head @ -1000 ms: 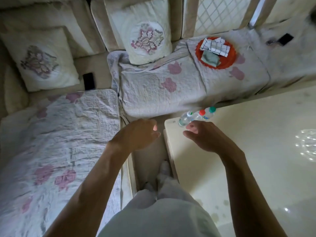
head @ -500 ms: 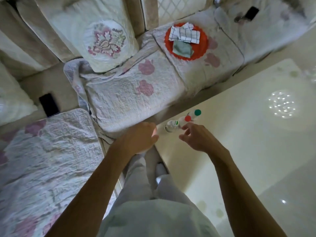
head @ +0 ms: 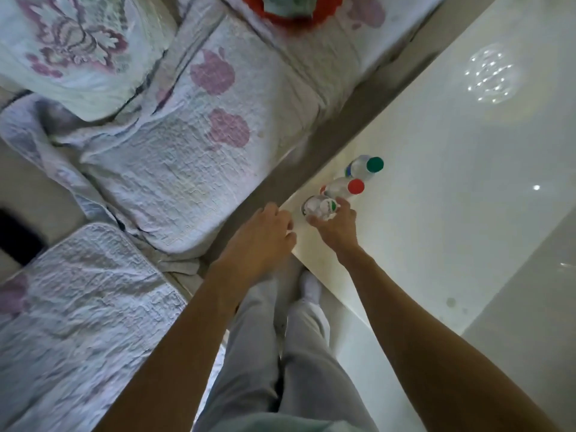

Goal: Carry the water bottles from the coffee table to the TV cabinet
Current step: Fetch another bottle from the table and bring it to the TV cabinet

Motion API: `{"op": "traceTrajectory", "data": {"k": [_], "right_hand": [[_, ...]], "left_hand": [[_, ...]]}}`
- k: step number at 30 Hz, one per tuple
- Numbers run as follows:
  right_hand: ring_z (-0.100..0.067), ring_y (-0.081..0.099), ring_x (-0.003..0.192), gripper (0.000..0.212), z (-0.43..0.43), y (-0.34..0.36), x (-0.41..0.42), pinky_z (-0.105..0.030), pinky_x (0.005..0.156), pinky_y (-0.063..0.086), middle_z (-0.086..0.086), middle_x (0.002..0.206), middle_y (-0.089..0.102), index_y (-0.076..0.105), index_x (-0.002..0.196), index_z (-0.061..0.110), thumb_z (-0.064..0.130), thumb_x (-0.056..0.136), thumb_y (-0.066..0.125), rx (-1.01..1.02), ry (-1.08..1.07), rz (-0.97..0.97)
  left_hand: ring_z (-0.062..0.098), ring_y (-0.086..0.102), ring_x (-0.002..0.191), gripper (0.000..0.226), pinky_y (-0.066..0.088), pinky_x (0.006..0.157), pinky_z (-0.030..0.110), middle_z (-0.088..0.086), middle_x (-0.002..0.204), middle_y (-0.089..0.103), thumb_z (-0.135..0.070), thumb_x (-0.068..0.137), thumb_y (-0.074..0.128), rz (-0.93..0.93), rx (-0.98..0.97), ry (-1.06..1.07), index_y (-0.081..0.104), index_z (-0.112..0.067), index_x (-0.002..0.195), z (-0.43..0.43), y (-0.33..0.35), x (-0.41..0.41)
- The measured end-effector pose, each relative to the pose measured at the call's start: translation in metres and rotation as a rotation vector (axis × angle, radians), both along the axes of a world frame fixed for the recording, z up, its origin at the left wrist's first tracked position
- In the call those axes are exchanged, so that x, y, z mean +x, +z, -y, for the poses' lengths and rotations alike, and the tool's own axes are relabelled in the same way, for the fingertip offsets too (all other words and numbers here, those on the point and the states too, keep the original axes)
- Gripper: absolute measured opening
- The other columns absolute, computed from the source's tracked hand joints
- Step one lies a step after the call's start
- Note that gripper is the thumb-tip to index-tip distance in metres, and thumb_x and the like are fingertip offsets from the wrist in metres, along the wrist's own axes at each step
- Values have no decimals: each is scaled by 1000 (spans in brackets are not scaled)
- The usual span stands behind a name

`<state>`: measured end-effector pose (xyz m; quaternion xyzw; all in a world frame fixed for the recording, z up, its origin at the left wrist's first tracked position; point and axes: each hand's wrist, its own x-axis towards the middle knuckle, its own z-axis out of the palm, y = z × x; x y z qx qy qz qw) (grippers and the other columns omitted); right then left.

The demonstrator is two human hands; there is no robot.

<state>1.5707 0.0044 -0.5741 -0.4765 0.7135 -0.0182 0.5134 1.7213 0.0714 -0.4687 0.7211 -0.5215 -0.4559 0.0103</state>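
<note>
Three clear water bottles stand in a row at the near corner of the glossy cream coffee table (head: 436, 213). One has a green cap (head: 374, 164), one a red cap (head: 355, 186), and the nearest one (head: 319, 207) has a white and green top. My right hand (head: 335, 229) reaches in from below, with thumb and fingers curled round the top of the nearest bottle. My left hand (head: 265, 235) hovers just left of the table corner; its fingers are loosely curled and hold nothing.
A sofa with quilted floral covers (head: 174, 157) runs along the left and top, close to the table edge. A patterned cushion (head: 78, 51) and an orange plate (head: 280, 17) lie on it. A black object (head: 15, 235) sits at far left. My legs (head: 280, 338) fill the narrow gap.
My right hand has moved forward from short of the bottles to round the nearest one. The left hand came closer to the table corner. The view tilted nearer to the bottles.
</note>
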Motion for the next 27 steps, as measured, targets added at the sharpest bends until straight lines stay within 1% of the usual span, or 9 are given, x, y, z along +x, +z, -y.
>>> {"op": "traceTrajectory", "data": {"k": [2,4,7,9,14,18,21,24,27], "right_hand": [[-21,51,111,76,-1,-20,4,-38,100,48,-1,130,42,33,140,23,32,80,77,25,-141,3],[-20,52,109,74,-2,-38,5,-36,97,50,-1,129,44,35,139,25,31,79,78,15,-209,7],[-20,55,110,70,-5,-58,8,-36,98,50,0,126,50,39,135,26,32,77,79,-56,-221,-7],[-20,58,111,67,-6,-67,9,-39,102,49,1,126,55,43,133,27,36,77,79,-125,-212,-37],[-20,58,112,64,-16,-62,1,-37,101,46,2,125,58,46,132,27,38,78,77,-184,-196,-46],[-17,59,108,62,-28,-26,-14,-34,99,48,4,124,60,48,129,29,45,76,77,-218,-188,-34],[-13,58,105,63,-37,17,-32,-28,96,47,5,124,60,49,127,29,49,75,76,-246,-163,-18],[-10,59,100,61,-44,70,-53,-18,86,46,4,123,62,52,126,26,48,75,77,-294,-140,5],[-13,63,94,57,-49,123,-77,-22,81,51,5,116,64,57,122,25,45,73,80,-353,-132,45]], "left_hand": [[18,50,113,28,39,96,24,5,124,52,-28,99,48,60,-75,-9,57,-16,122,1,-11,4],[19,51,112,26,40,95,24,5,123,53,-28,99,48,52,-53,-28,57,-15,121,2,-21,3],[25,53,109,24,45,91,33,8,123,54,-27,97,48,21,-39,0,58,-15,115,1,-29,0],[24,55,105,22,46,89,33,7,119,55,-26,97,48,3,-26,0,58,-15,112,-1,-26,0],[19,60,98,18,50,89,33,1,107,62,-28,98,49,-76,3,17,59,-17,108,-13,-6,6],[14,59,91,15,49,84,29,-3,97,62,-29,97,51,-88,9,94,61,-20,104,-22,9,24],[13,58,86,13,43,76,25,-5,91,61,-29,97,52,-67,1,124,62,-21,101,-21,22,32],[17,60,91,17,42,77,26,0,96,64,-28,97,52,-55,26,91,63,-16,105,-14,39,27],[20,60,95,21,48,83,32,4,103,66,-28,97,53,-61,5,63,63,-14,108,2,56,7]]}}
